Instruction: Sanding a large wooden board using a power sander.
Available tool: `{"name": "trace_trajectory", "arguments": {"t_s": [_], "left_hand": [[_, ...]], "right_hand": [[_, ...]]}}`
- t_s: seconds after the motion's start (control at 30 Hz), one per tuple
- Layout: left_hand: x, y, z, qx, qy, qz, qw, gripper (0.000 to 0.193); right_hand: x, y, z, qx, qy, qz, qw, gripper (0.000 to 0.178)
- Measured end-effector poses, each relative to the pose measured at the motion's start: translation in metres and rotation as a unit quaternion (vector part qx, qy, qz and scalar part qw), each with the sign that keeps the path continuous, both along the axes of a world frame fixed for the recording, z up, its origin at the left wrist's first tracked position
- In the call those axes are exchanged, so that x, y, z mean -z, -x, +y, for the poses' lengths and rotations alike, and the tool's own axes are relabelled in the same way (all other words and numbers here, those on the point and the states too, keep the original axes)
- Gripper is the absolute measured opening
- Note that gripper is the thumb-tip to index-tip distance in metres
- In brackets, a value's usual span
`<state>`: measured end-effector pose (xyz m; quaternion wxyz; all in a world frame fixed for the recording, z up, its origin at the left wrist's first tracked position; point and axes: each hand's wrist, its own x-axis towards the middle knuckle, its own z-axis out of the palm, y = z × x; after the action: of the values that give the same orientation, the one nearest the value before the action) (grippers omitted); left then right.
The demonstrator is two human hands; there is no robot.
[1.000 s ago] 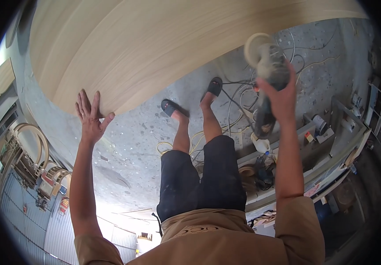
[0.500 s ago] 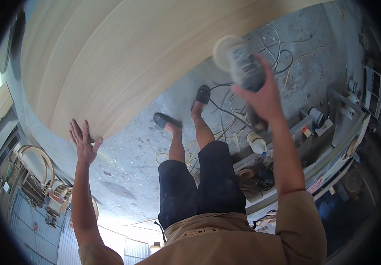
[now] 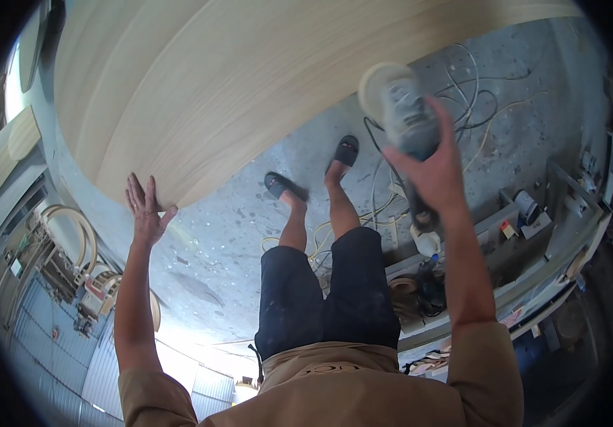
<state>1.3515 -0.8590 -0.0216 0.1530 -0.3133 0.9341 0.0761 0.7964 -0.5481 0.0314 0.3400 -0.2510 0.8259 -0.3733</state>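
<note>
A large pale wooden panel [image 3: 221,92] with a curved rim fills the upper part of the view. At its near left edge my left hand [image 3: 148,208] lies with fingers stretched out, touching the wood and holding nothing. My right hand [image 3: 438,167] is wrapped round the body of a power sander [image 3: 407,117], grey and dark with a round pale pad. The pad is by the panel's near edge on the right; whether it touches the wood I cannot tell. The sander is slightly blurred, and my palm hides part of its body.
Cables and hoses [image 3: 470,92] lie looped on the speckled grey floor [image 3: 200,245] under and right of the sander. At the right stand a workbench [image 3: 491,235] with small items and a white bottle [image 3: 427,242]. Round wooden rings [image 3: 82,231] are at the left.
My right hand and the sander appear slightly farther right and lower in the view. The whole scene has shifted a little as well. My left hand stays at the panel's edge.
</note>
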Motion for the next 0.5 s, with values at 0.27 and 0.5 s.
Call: {"name": "trace_trajectory", "arguments": {"t_s": [0.27, 0.5], "left_hand": [[0.0, 0.01, 0.002, -0.009, -0.01, 0.0, 1.0, 0.112], [0.0, -0.001, -0.001, -0.017, -0.021, 0.012, 1.0, 0.112]], "right_hand": [[-0.006, -0.094, -0.017, -0.14, -0.084, -0.088, 0.983, 0.095], [0.012, -0.039, 0.0, 0.026, 0.037, -0.017, 0.999, 0.092]]}}
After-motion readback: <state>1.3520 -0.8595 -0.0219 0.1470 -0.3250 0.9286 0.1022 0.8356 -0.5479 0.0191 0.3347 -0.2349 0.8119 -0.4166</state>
